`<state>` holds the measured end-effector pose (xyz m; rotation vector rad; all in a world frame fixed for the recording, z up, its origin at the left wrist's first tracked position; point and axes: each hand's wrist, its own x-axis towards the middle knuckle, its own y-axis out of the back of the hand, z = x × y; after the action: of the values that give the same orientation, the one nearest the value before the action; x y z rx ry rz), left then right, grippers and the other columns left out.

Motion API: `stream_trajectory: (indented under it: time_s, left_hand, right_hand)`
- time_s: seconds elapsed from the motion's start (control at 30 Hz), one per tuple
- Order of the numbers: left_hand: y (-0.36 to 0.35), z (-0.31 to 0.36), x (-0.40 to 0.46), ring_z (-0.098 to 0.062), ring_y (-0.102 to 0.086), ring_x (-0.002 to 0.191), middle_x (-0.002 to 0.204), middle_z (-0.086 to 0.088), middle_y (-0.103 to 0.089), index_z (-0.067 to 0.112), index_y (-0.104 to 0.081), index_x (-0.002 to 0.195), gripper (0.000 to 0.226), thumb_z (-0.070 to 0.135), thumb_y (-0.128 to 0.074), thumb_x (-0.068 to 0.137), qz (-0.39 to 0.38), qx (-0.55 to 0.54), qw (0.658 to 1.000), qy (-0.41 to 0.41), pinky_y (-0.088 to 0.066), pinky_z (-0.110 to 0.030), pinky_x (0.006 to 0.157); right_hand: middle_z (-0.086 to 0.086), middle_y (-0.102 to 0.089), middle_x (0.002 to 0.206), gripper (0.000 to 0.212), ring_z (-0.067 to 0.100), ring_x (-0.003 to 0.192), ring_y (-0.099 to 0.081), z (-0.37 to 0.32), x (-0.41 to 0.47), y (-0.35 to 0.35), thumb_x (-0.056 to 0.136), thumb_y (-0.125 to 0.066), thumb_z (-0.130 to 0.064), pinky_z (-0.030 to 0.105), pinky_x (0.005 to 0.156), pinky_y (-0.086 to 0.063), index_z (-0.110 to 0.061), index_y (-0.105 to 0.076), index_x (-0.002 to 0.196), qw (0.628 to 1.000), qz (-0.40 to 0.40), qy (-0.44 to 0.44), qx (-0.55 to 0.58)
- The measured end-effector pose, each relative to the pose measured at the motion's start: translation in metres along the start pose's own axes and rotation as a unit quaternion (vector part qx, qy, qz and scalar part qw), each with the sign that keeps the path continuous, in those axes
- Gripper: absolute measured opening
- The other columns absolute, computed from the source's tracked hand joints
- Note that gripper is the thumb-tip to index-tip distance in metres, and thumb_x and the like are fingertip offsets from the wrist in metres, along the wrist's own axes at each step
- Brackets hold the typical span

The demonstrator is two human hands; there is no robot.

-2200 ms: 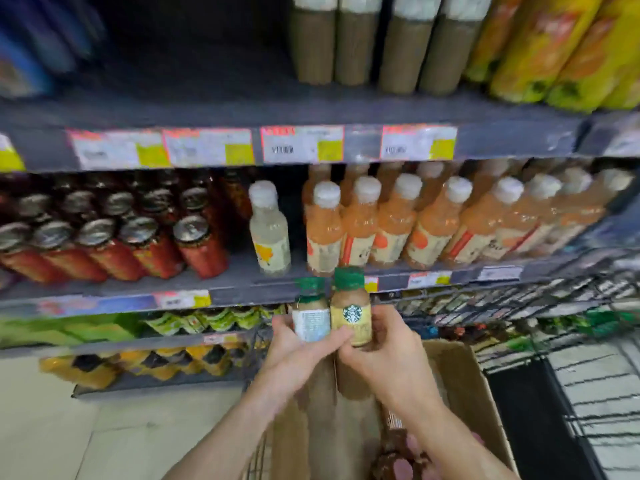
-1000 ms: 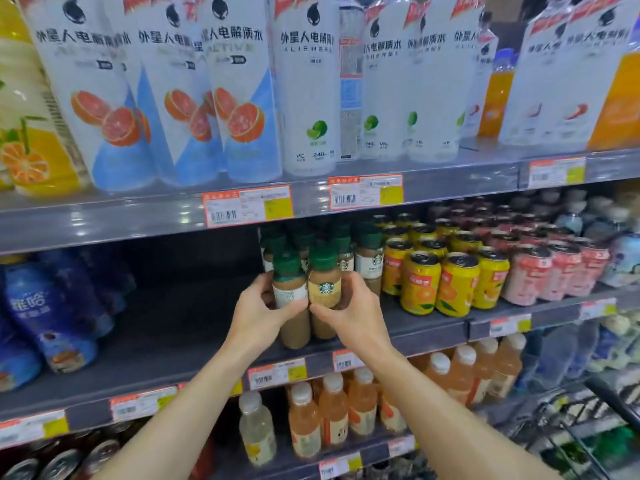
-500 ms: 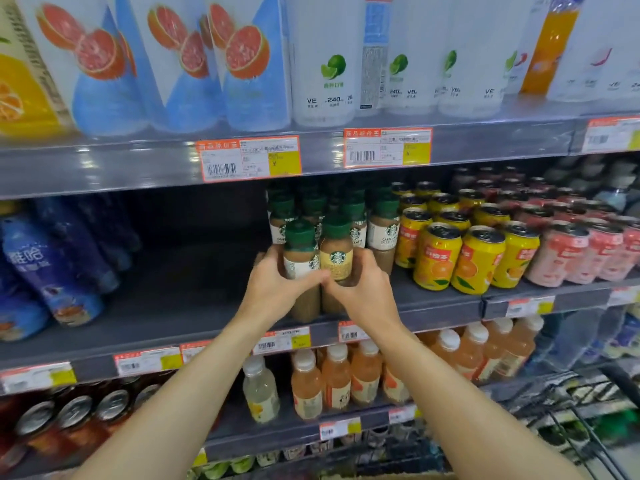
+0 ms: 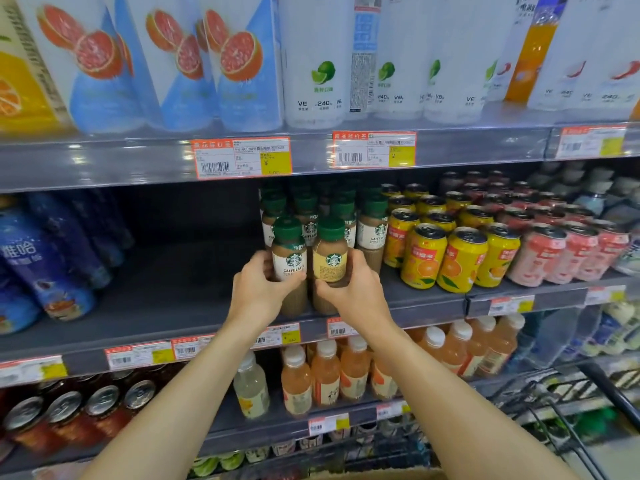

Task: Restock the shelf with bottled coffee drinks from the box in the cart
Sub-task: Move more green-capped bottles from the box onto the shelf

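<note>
Green-capped bottles (image 4: 308, 268) — hands (image 4: 258, 292) grip.

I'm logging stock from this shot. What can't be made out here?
- Box in the cart: head view, cut off by the bottom edge.
- Coffee bottles in back rows: hidden by front bottles, in shadow; uncountable.
- Price tag figures: too small, blurred.
- Left hand fingertips: behind the caffe latte bottle.

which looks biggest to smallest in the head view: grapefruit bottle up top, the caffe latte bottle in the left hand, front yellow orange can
1. grapefruit bottle, though cropped at the top
2. caffe latte bottle held by the left hand
3. yellow orange can, close to the latte bottle, so unsure
</note>
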<state>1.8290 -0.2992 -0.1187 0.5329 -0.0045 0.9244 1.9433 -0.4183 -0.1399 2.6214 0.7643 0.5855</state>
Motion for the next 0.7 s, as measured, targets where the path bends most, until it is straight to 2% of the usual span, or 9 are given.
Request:
stream_trajectory:
  time_s: [0.13,0.27,0.33,0.7]
  left_hand:
    - [-0.004,0.005,0.002,0.005,-0.059,0.080,0.091,0.012,-0.067,0.020,-0.065,0.105,0.032,0.028,-0.079,0.077,0.003,0.025,1.000,0.006,-0.043,-0.005,0.060]
    - [-0.010,0.011,0.013,-0.013,-0.065,0.091,0.098,0.005,-0.071,0.019,-0.068,0.105,0.035,0.034,-0.080,0.075,-0.006,0.078,0.997,0.028,-0.054,-0.031,0.080]
    - [-0.014,0.012,0.018,-0.015,-0.065,0.094,0.098,0.004,-0.071,0.020,-0.068,0.105,0.036,0.036,-0.080,0.075,-0.008,0.085,0.996,0.035,-0.055,-0.037,0.085]
    - [-0.037,0.022,0.024,-0.020,-0.065,0.096,0.099,0.001,-0.070,0.019,-0.063,0.105,0.036,0.037,-0.077,0.077,0.019,0.082,0.996,0.013,-0.055,-0.040,0.085]
  right_hand:
    - [-0.008,-0.065,0.109,0.051,0.008,0.100,-0.062,-0.002,0.001,0.002,0.076,-0.079,-0.026,0.028,0.082,-0.053,-0.021,-0.052,0.120,1.000,-0.001,0.007,-0.007]
    - [-0.007,-0.066,0.106,0.046,0.010,0.098,-0.063,-0.002,0.004,0.004,0.076,-0.078,-0.023,0.029,0.081,-0.054,-0.020,-0.055,0.116,1.000,0.001,0.008,-0.009]
    - [-0.007,-0.067,0.106,0.046,0.010,0.098,-0.064,0.001,0.006,0.008,0.076,-0.078,-0.023,0.030,0.082,-0.055,-0.020,-0.055,0.115,1.000,0.004,0.009,-0.009]
    - [-0.008,-0.065,0.109,0.048,0.008,0.101,-0.062,0.019,0.006,0.034,0.077,-0.077,-0.020,0.034,0.087,-0.055,-0.024,-0.053,0.118,1.000,0.025,0.008,-0.002]
